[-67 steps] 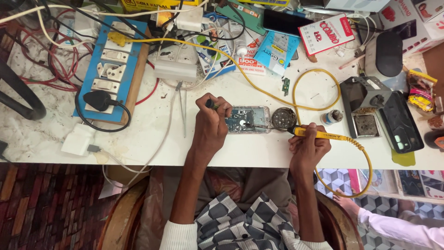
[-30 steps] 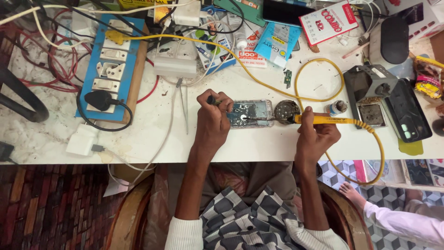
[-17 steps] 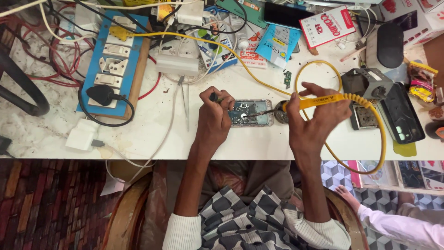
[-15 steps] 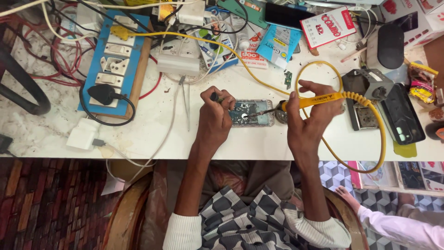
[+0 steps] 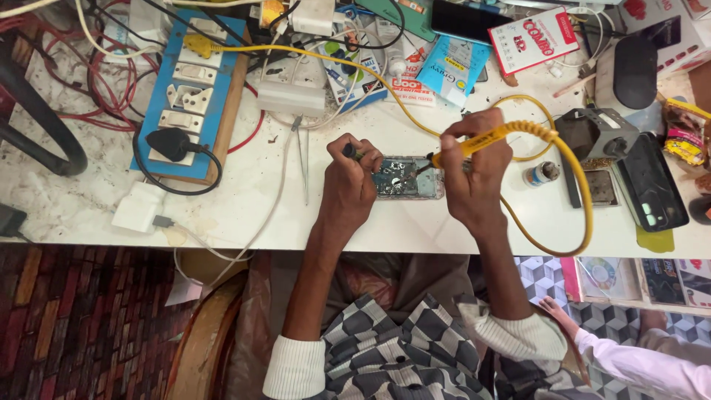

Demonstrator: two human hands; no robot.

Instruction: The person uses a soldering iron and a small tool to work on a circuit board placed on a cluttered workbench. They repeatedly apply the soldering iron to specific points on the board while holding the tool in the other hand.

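Two hands work over one opened phone (image 5: 406, 178), which lies flat on the white surface (image 5: 244, 200) near its front edge, long axis running left to right, directly ahead of the person and between both hands. The left hand (image 5: 349, 187) is closed around a small dark-tipped tool (image 5: 351, 152) and rests at the phone's left end, touching it. The right hand (image 5: 475, 178) is closed around a yellow soldering iron (image 5: 474, 145), held tilted with its tip pointing left and down onto the exposed board at the phone's right half. Both hands are equally near; the iron's tip appears to touch the board, though contact cannot be confirmed. The iron's yellow cord (image 5: 574, 178) loops right, toward a small vial (image 5: 541, 173) and a dark phone (image 5: 652, 194). Tweezers (image 5: 303, 159) lie apart to the left, near a blue switchboard (image 5: 189, 89).

Compared with half a second ago, the right hand sits lower and the iron's tip is closer onto the board; two seconds ago the iron lay low near the surface, off the phone's right end. The left hand's grip is unchanged.
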